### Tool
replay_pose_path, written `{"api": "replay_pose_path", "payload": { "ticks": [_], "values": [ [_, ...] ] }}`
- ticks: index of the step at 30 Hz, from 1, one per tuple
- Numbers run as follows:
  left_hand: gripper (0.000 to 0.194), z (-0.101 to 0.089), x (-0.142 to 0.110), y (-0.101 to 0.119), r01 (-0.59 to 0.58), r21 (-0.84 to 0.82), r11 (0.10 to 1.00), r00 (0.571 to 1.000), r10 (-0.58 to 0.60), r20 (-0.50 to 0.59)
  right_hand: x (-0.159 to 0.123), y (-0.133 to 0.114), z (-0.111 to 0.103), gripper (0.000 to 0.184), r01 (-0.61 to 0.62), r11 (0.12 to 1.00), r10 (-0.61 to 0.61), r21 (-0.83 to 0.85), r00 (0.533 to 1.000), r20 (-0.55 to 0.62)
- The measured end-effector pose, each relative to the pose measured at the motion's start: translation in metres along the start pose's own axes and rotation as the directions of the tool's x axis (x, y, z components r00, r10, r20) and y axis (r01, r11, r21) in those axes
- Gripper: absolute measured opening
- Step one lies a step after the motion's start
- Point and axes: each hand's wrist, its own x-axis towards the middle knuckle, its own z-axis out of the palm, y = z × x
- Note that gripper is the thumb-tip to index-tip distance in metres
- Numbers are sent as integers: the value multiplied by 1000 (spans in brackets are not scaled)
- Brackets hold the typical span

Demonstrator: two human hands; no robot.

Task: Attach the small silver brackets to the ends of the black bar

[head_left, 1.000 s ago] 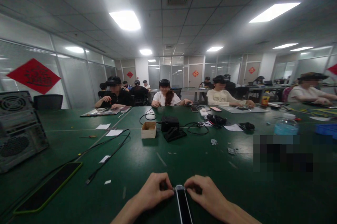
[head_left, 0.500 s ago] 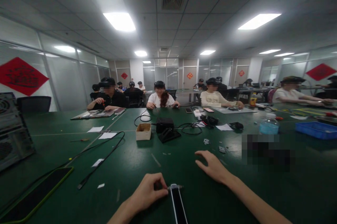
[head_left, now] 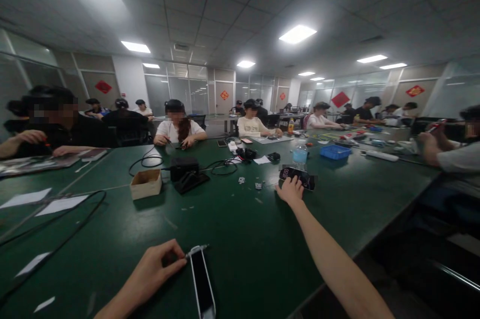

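Observation:
At the front edge of the table lies a long, narrow slab with a pale frame and a dark face, like a phone. A thin metal piece crosses its far end. My left hand is beside that end, thumb and forefinger pinched at the metal piece's left tip; what sits between them is too small to make out. My right hand is stretched far forward with its fingers spread over a dark smartphone with a lit screen. The fingertips cover part of that screen.
Beyond the smartphone stand a bottle of blue liquid and a blue tray. A small cardboard box, a black device and cables lie ahead. Small metal parts are mid-table. Several people sit around the tables.
My view has swung to the right. My right hand has reached forward from open table onto the smartphone. My left hand has stayed at the end of the slab.

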Motion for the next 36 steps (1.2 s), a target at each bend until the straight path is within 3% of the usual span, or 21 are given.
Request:
{"api": "replay_pose_path", "payload": {
  "ticks": [9, 18, 27, 36],
  "values": [
    [30, -1, -2, 5, -6, -1, 1000, 1000, 6, -2, 10, 2, 8, 73, 21, 1000, -23, 19, 993, 112],
    [41, -1, 0, 1, 37, -33, 999, 999, -35, 38, 8, 5, 5, 69, -68, 996, 69, 58, 998, -7],
    [42, -3, -1, 10, 82, -35, 996, 997, -82, 12, 14, 10, 7, 69, -83, 995, 86, 56, 995, -50],
    [40, 0, 1, -1, 46, -15, 999, 999, -46, 18, 18, 14, 8, 65, -70, 994, 75, 82, 995, -59]
  ]
}}
